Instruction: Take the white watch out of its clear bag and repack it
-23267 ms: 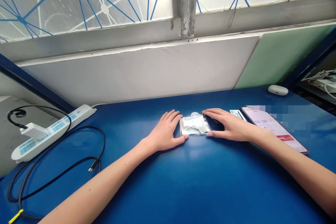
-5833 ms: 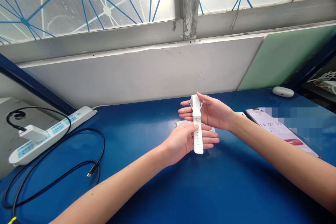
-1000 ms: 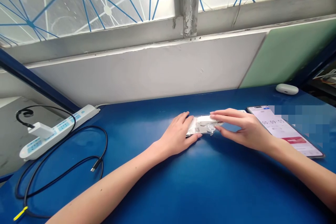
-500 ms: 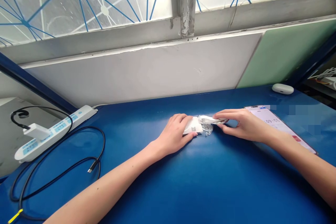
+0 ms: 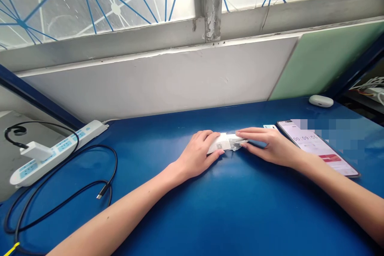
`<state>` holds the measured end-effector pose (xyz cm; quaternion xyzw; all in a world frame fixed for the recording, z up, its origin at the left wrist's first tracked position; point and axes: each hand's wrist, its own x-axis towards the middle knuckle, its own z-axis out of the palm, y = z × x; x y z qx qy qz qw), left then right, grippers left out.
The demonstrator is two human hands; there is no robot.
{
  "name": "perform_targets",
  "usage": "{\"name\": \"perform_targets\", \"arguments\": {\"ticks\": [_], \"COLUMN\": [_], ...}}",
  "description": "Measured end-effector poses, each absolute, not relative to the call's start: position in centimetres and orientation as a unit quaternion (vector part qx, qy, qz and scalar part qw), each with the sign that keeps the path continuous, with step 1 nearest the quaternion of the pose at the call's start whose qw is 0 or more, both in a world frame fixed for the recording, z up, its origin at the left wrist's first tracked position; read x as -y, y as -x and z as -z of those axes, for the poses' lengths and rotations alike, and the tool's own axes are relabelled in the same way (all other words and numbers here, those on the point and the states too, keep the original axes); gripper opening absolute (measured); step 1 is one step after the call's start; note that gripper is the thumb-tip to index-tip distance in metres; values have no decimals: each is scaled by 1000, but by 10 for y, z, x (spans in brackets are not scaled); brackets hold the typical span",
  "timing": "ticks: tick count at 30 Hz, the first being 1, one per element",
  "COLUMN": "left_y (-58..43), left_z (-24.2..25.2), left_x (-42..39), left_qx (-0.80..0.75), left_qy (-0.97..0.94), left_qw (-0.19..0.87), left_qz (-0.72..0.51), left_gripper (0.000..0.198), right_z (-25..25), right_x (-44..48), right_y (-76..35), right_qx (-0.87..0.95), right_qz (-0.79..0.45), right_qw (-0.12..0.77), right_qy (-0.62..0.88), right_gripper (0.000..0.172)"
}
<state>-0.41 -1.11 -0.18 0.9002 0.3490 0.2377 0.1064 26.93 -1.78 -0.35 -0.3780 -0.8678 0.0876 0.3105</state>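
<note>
My left hand [image 5: 195,154] is closed around a small white box [image 5: 220,144] with a square printed code, its thumb on the near side and fingers over the far side. The box lies low over the blue table. At its right end sticks out crinkled clear plastic [image 5: 235,147] along with a white piece, whose kind I cannot make out. Thumb and fingertips of my right hand [image 5: 271,146] pinch the right end of this white piece and plastic. My fingers hide part of both.
To the right lies a phone [image 5: 312,144] showing a timer, with a small light card [image 5: 270,127] at its left edge. Farther back sits a white earbud case [image 5: 321,101]. A power strip [image 5: 64,148], a plugged-in charger [image 5: 36,151] and a looped black cable [image 5: 115,164] occupy the left.
My right hand has shifted left, bringing the white piece and plastic closer in line with the box. The card beside the phone has come into view. My left hand keeps its grip.
</note>
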Motion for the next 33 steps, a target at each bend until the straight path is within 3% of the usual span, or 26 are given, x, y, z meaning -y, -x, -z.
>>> {"name": "perform_targets", "arguments": {"ticks": [8, 15, 25, 33], "left_y": [3, 3, 5, 3], "left_z": [3, 6, 7, 8], "left_x": [9, 10, 9, 10], "left_qx": [-343, -350, -334, -336], "left_qy": [-908, -910, -910, -907], "left_qw": [103, 91, 103, 98], "left_qz": [-220, -201, -224, -233], "left_gripper": [42, 47, 46, 47], "right_z": [15, 3, 14, -2], "right_x": [15, 13, 18, 24], "right_y": [-262, -275, -253, -267], "right_qx": [874, 886, 872, 885], "right_qz": [-116, -65, -81, -25], "right_qw": [296, 250, 307, 202], "right_qy": [368, 386, 373, 419], "right_gripper": [34, 31, 27, 28]}}
